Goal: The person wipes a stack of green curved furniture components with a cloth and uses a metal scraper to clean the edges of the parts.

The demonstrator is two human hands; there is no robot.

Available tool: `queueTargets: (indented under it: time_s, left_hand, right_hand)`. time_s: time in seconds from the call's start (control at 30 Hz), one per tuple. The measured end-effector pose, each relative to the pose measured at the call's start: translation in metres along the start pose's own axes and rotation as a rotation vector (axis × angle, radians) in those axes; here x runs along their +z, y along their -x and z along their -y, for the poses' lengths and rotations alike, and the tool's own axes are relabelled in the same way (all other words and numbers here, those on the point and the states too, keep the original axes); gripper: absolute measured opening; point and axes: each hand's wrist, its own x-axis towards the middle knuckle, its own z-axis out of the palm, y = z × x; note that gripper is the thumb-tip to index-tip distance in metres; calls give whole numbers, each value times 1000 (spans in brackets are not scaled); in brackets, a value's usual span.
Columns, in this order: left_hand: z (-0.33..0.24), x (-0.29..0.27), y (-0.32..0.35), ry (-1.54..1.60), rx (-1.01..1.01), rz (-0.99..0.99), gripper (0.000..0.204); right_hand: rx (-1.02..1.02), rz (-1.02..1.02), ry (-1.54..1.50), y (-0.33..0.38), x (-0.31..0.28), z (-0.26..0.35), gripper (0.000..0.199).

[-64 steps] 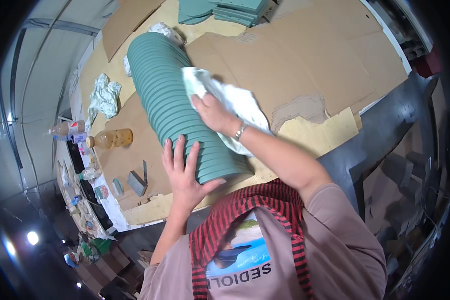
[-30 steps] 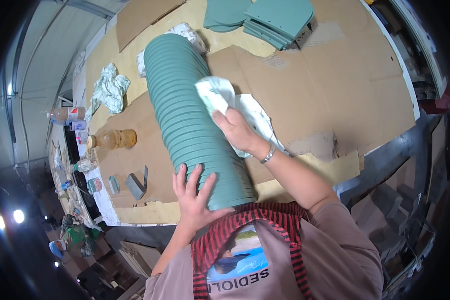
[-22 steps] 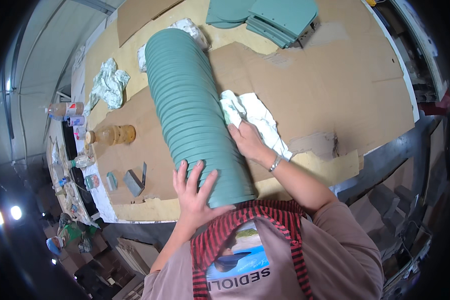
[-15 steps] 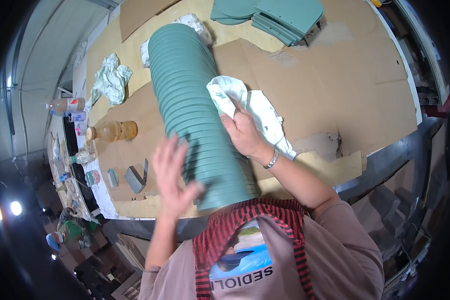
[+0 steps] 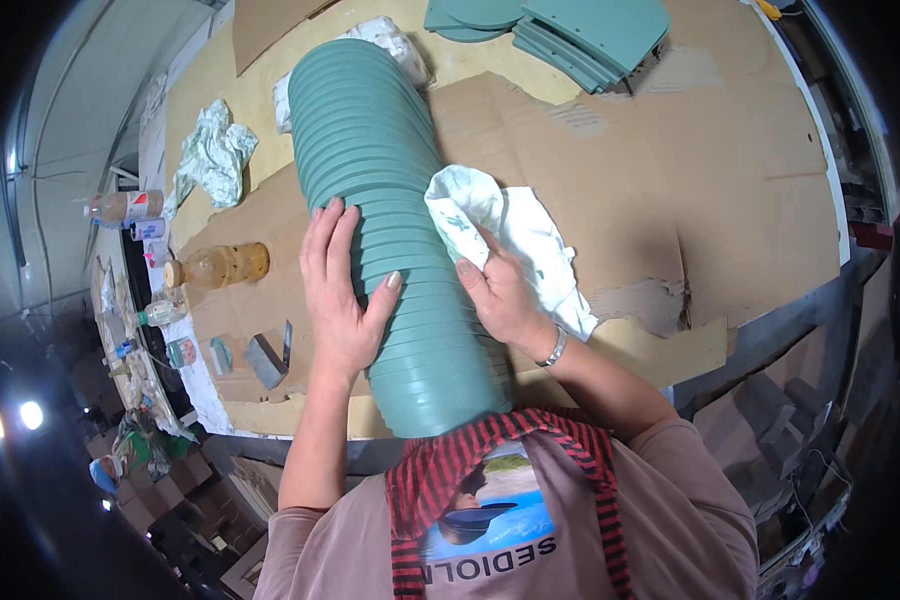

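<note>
A long row of green, round-edged thin panels stands packed face to face, running from my body toward the far side of the table. My left hand rests on the row's left side with thumb and fingers apart, holding nothing. On the right, my right hand grips a white cloth with green stains. The cloth's folded end touches or nearly touches the panels' right side, while its rest hangs over the cardboard. Behind the row's far end lies a white wrapped bundle, partly hidden.
Flattened cardboard covers the table. More green panels lie in a pile at the far right. To the left are a crumpled stained cloth, a bottle of yellowish liquid, a grey block and several smaller containers.
My left hand has come down and forward from above the row onto its left side. My right hand and the cloth have shifted slightly toward me.
</note>
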Motion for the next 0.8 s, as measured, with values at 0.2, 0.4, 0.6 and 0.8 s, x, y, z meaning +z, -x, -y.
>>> queueTargets:
  time_s: [0.2, 0.4, 0.6, 0.8]
  left_hand:
    - [-5, -2, 7, 23, -19, -17, 68]
    - [-9, -6, 18, 29, -24, 7, 68]
    - [-4, -4, 15, 65, -48, -23, 67]
    - [0, -2, 9, 82, -32, -53, 67]
  right_hand:
    - [74, -22, -110, 0, -11, -4, 38]
    - [-349, 108, 196, -61, -24, 26, 45]
    - [-322, 128, 369, -57, -30, -26, 38]
    - [120, -150, -227, -79, -19, -22, 18]
